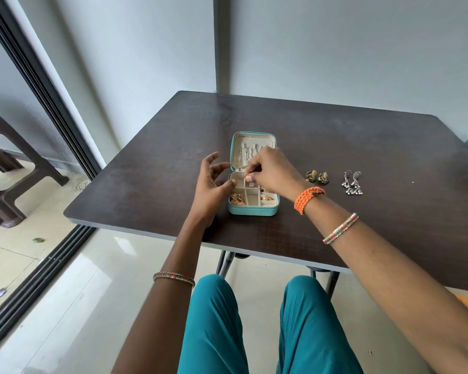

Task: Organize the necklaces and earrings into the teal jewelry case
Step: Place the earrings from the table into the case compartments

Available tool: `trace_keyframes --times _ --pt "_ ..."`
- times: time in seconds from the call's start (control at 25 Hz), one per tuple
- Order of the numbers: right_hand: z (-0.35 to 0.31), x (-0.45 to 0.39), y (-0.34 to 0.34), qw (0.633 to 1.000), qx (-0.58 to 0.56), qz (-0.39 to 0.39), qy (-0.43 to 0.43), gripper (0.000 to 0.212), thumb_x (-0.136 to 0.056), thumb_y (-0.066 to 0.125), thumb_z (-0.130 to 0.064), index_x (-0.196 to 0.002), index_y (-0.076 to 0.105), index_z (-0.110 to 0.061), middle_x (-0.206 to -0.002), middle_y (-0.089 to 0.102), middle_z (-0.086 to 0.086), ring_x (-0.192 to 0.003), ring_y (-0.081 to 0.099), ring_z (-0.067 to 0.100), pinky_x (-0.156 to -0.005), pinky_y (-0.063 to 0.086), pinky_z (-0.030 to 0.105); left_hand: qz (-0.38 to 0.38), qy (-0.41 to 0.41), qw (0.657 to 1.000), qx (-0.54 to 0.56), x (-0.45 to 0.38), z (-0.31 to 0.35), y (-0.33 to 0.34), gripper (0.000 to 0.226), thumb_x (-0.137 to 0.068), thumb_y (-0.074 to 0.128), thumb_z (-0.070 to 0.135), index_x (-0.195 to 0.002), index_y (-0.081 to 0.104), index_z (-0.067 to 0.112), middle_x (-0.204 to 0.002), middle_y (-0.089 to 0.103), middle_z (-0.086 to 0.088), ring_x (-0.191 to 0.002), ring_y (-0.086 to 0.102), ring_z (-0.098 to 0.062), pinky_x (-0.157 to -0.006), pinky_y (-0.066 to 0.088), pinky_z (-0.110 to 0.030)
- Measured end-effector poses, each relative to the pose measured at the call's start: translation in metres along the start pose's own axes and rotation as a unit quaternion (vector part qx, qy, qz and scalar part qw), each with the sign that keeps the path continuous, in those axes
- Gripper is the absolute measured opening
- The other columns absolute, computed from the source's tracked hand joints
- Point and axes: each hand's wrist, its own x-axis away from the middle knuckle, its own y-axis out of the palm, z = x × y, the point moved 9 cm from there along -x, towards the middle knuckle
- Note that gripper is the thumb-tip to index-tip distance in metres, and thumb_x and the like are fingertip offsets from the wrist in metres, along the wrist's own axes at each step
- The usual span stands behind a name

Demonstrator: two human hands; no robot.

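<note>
Right now your right hand [265, 170] hangs over the open teal jewelry case [252, 209], fingertips pinched together on something small above the upper middle compartment; it is too tiny to name, though it looks like a stud or a chain end. Pinching from above makes sense, since the compartments are narrow and only fingertips fit between the dividers. Your left hand [214, 182] sits at the case's left edge with fingers spread and relaxed, gripping nothing, the fingertips at the case's left rim, probably to keep the light case from sliding on the desk [146, 171]. The lid [253, 151] stands propped behind, with thin chains hanging down its cream lining. Gold pieces [237, 198] fill the lower left compartment, and another gold piece [267, 197] lies at lower right. Two pairs wait on the desk right of the case: the green-and-gold earrings [316, 176] nearer, the silver dangling earrings [352, 182] farther out, so I judge the sorting unfinished.
</note>
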Motion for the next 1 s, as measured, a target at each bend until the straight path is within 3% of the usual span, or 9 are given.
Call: trace_keyframes --times 0.24,0.32,0.36,0.44,0.56,0.64,0.72,0.84,1.0 --pt "0.003 0.005 0.007 1.0 -0.004 0.021 -0.011 0.008 -0.077 0.074 -0.004 -0.08 0.075 -0.011 -0.078 0.072 0.002 -0.074 0.066 0.009 -0.074 0.058 0.028 0.01 -0.001 1.0 -0.003 0.003 0.001 -0.002 0.066 -0.087 0.058 -0.005 -0.141 0.026 0.014 -0.12 0.054 -0.006 -0.105 0.058 -0.006 -0.076 0.053 -0.018" --pt "0.001 0.009 -0.008 0.999 -0.003 0.049 -0.014 0.007 -0.079 0.072 -0.005 -0.082 0.074 -0.011 -0.08 0.071 0.0 -0.072 0.063 0.007 -0.069 0.053 0.015 0.028 0.012 0.999 -0.037 0.007 0.008 -0.004 0.058 -0.088 0.06 0.005 -0.138 0.032 0.015 -0.121 0.055 -0.005 -0.113 0.053 -0.01 -0.084 0.052 -0.02" --pt "0.004 0.014 -0.025 0.996 -0.014 0.084 -0.01 0.007 -0.08 0.071 -0.004 -0.083 0.075 -0.009 -0.079 0.07 0.0 -0.071 0.061 0.006 -0.066 0.045 0.004 0.053 0.04 0.994 -0.092 0.01 0.016 -0.006 0.052 -0.087 0.061 0.012 -0.134 0.038 0.016 -0.12 0.056 -0.001 -0.115 0.05 -0.01 -0.09 0.049 -0.023" --pt "0.035 0.026 -0.064 0.985 -0.049 0.163 0.031 0.01 -0.079 0.068 -0.002 -0.081 0.075 -0.009 -0.075 0.069 -0.001 -0.068 0.059 0.007 -0.061 0.038 -0.001 0.116 0.154 0.954 -0.228 0.026 0.052 0.002 0.037 -0.086 0.058 0.024 -0.121 0.051 0.016 -0.114 0.057 0.008 -0.116 0.045 -0.01 -0.097 0.037 -0.027" --pt "0.113 0.053 -0.099 0.961 -0.078 0.218 0.15 0.017 -0.079 0.062 0.001 -0.077 0.074 -0.01 -0.07 0.069 0.005 -0.065 0.063 0.014 -0.066 0.051 0.021 0.12 0.279 0.929 -0.214 0.043 0.106 0.054 0.016 -0.09 0.052 0.025 -0.096 0.06 0.013 -0.089 0.059 0.01 -0.089 0.052 -0.01 -0.08 0.039 -0.022" --pt "0.149 0.062 -0.098 0.954 -0.082 0.199 0.209 0.02 -0.079 0.055 0.003 -0.072 0.071 -0.007 -0.065 0.068 0.011 -0.055 0.063 0.019 -0.059 0.055 0.028 0.027 0.257 0.944 -0.204 0.027 0.112 0.108 0.013 -0.09 0.052 0.018 -0.089 0.062 0.01 -0.077 0.061 0.004 -0.07 0.053 -0.009 -0.064 0.038 -0.021" --pt "0.166 0.059 -0.091 0.951 -0.069 0.178 0.245 0.02 -0.079 0.057 -0.002 -0.067 0.07 -0.011 -0.063 0.068 0.015 -0.053 0.065 0.023 -0.052 0.055 0.028 -0.038 0.199 0.941 -0.271 0.002 0.089 0.155 0.014 -0.091 0.052 0.012 -0.09 0.064 0.005 -0.082 0.067 -0.007 -0.076 0.06 -0.019 -0.066 0.039 -0.025" --pt "0.17 0.047 -0.081 0.954 -0.01 0.16 0.252 0.009 -0.076 0.073 -0.021 -0.071 0.074 -0.014 -0.081 0.072 0.015 -0.081 0.069 0.03 -0.07 0.055 0.033 -0.022 0.102 0.921 -0.376 -0.019 0.039 0.175 0.018 -0.092 0.049 0.012 -0.094 0.061 -0.002 -0.102 0.061 -0.021 -0.099 0.055 -0.036 -0.079 0.037 -0.035" --pt "0.17 0.044 -0.071 0.949 0.011 0.135 0.285 0.008 -0.08 0.074 -0.026 -0.084 0.075 -0.019 -0.098 0.071 0.009 -0.095 0.064 0.031 -0.07 0.048 0.028 0.002 0.046 0.886 -0.462 -0.023 0.017 0.177 0.021 -0.093 0.045 0.009 -0.1 0.059 -0.005 -0.115 0.053 -0.022 -0.109 0.046 -0.037 -0.084 0.039 -0.039"
